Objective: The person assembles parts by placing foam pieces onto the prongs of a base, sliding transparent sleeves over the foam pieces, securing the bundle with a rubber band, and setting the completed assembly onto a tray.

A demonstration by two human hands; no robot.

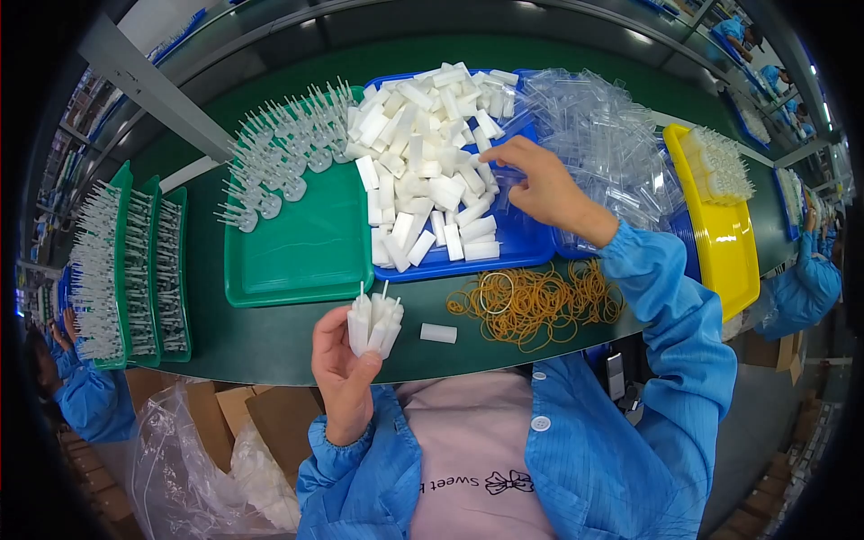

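Near the table's front edge, my left hand (pixel 344 378) is closed around a bundle of white plastic pieces (pixel 373 326), held upright with a few thin stems sticking out on top. My right hand (pixel 546 186) reaches over the blue tray (pixel 526 243), at the right side of a heap of short white sleeves (pixel 423 162). Its index finger stretches to the heap's edge and the thumb is apart from it; I see nothing between them. One loose white sleeve (pixel 438 334) lies on the table between my left hand and a pile of tan rubber bands (pixel 549 306).
Left of the heap, a green tray (pixel 297 256) has stemmed white pieces (pixel 292 135) along its far side. Filled green trays (pixel 157 270) stand at far left. Clear plastic sleeves (pixel 598 135) and a yellow tray (pixel 729 261) of white pieces are on the right. Co-workers sit on both sides.
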